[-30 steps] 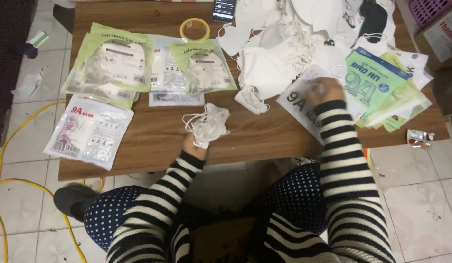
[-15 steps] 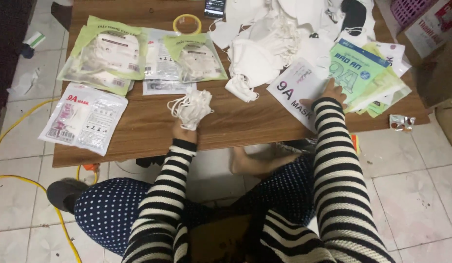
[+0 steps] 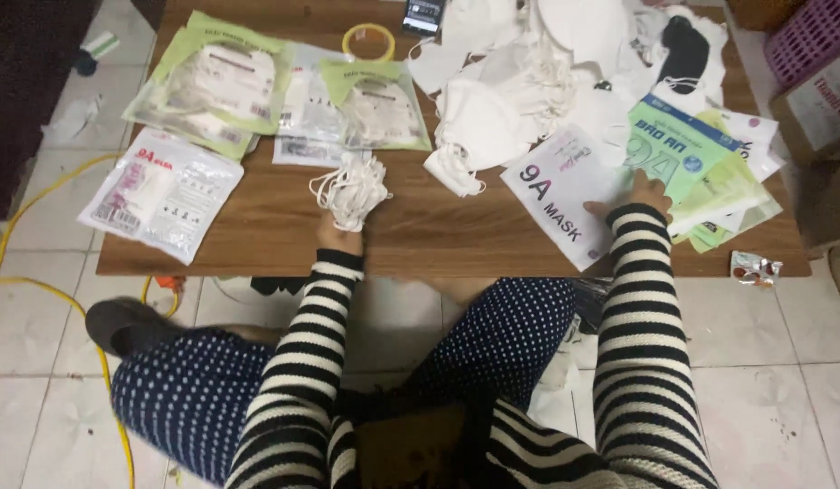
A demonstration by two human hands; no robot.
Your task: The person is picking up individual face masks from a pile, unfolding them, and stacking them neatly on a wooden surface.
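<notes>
Soft indoor light is falling pretty evenly from above, nothing harsh. Glare is bouncing off the clear plastic packets (image 3: 223,86) top left, the pile of white masks (image 3: 520,81) is washing out, and everything's looking slightly soft and compressed

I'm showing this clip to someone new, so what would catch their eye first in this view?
Probably the heap of loose white masks at the table's far middle, spilling toward the right. Next, the left hand holding a small white mask bundle at the near centre, while the right hand rests on the flat printed packets fanned at the right. Sealed mask bags lie at the left.
</notes>
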